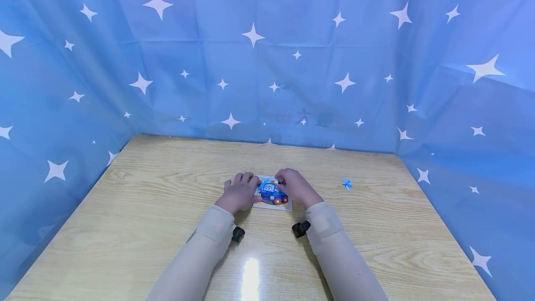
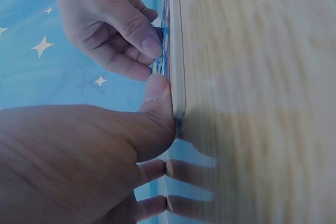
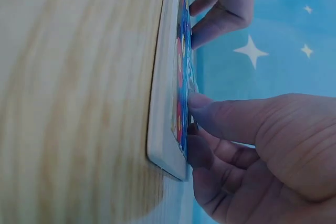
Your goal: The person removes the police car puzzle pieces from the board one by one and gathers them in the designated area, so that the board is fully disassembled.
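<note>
A small jigsaw puzzle board (image 1: 261, 205) with a pale border and a blue cartoon car picture lies flat on the table, between both hands. At its left side, my left hand (image 1: 239, 193) steadies it. The thumb (image 2: 156, 106) presses on the board's edge and the other fingers are spread, their tips touching the tabletop. Over the upper right part of the picture, my right hand (image 1: 295, 186) pinches a puzzle piece between thumb (image 3: 223, 116) and fingers, right at the board's surface. Those fingers hide most of the piece.
A loose blue puzzle piece (image 1: 347, 183) lies on the wooden table (image 1: 138, 226) to the right of the board. Blue curtains (image 1: 292, 82) with white stars stand behind the table and along both sides. Each wrist wears a small black camera (image 1: 301, 229).
</note>
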`<state>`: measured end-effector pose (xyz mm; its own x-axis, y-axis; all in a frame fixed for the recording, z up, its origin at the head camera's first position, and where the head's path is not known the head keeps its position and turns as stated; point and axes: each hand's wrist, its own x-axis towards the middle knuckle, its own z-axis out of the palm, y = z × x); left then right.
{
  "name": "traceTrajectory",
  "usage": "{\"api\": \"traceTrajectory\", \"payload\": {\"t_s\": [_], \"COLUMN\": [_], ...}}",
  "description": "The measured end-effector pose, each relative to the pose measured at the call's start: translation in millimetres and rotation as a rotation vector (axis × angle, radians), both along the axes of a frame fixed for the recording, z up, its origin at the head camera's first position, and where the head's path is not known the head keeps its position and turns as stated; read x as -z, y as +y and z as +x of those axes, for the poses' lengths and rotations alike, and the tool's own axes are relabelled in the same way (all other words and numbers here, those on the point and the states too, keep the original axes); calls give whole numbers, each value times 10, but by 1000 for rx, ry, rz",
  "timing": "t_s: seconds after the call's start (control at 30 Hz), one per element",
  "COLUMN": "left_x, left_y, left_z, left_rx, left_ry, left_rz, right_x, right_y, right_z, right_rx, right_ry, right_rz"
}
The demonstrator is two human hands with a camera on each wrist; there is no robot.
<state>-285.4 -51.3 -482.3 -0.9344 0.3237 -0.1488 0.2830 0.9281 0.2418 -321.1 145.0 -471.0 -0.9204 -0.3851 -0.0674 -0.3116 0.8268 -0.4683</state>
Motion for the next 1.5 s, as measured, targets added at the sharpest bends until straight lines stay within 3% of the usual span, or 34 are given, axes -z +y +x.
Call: {"api": "traceTrajectory", "payload": {"t_s": [1.0,1.5], "left_x": [-1,-37], "left_y": [0,7], "left_z": [-7,29], "left_rx": [2,0], "left_ry": [-18,-17], "left_rz": [4,16], "right_x": [14,-39], "right_y": [5,225], "right_z": [-1,-26], "right_rx": [-16,16], "right_ry": [40,79], "right_rz": [26,8]}}
